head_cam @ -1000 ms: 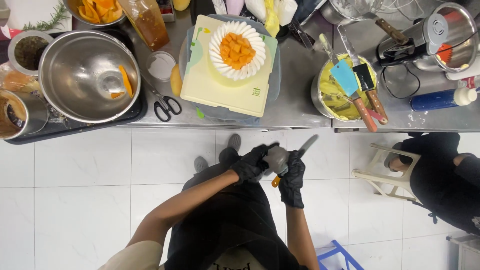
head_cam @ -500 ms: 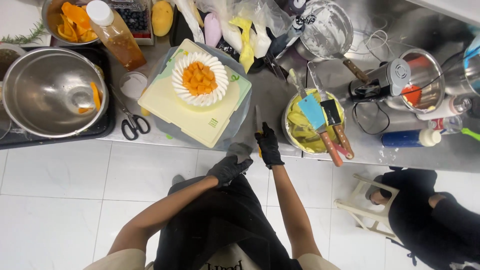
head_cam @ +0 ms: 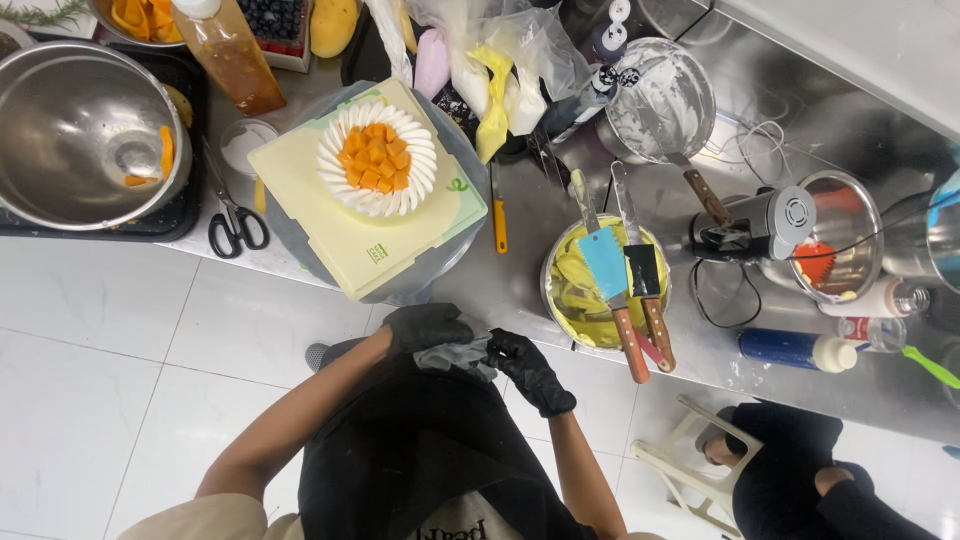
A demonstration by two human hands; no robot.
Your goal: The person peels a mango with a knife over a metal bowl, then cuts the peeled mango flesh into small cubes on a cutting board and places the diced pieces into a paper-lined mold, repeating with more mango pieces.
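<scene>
Both my hands wear black gloves and meet just below the steel counter's front edge. My left hand (head_cam: 425, 325) is closed over a crumpled grey cloth (head_cam: 455, 356). My right hand (head_cam: 530, 372) grips the same cloth from the right with curled fingers. An orange-handled knife (head_cam: 498, 222) lies on the counter above my hands, apart from them. Left of it, a round cake (head_cam: 377, 160) with white cream petals and orange fruit cubes sits on a pale yellow square board (head_cam: 375, 250), which rests on a grey turntable (head_cam: 445, 262).
A big steel bowl (head_cam: 80, 130) on a black tray and black scissors (head_cam: 235, 225) lie at the left. A bowl of yellow peelings (head_cam: 575, 290) holding two scrapers stands at the right, near a blue bottle (head_cam: 790, 348). A white stool (head_cam: 690, 455) and another person (head_cam: 800, 480) are at the lower right.
My right hand held the orange-handled knife against the cloth, reached to the counter and set the knife down. It has come back to the cloth empty.
</scene>
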